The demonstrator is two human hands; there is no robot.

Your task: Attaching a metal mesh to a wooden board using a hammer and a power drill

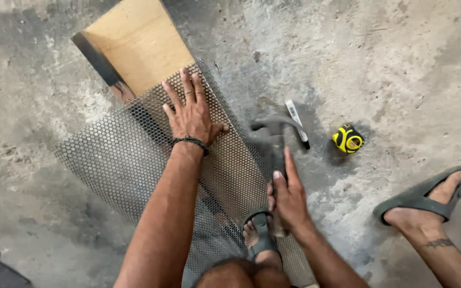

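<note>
Bare forearms, no sleeves in view. Braided dark cord bracelet (190, 141) around the wrist of the left hand (190, 113). A thin ring (185, 93) on one finger of that hand. Nothing worn on the right hand (288, 200) or its wrist. Dark grey rubber slide sandals: one sandal (426, 196) with a broad strap across the right foot, the other sandal (261, 230) on the left foot, toes showing. A small dark tattoo (438, 243) on the right lower leg, above the ankle, blurred.
</note>
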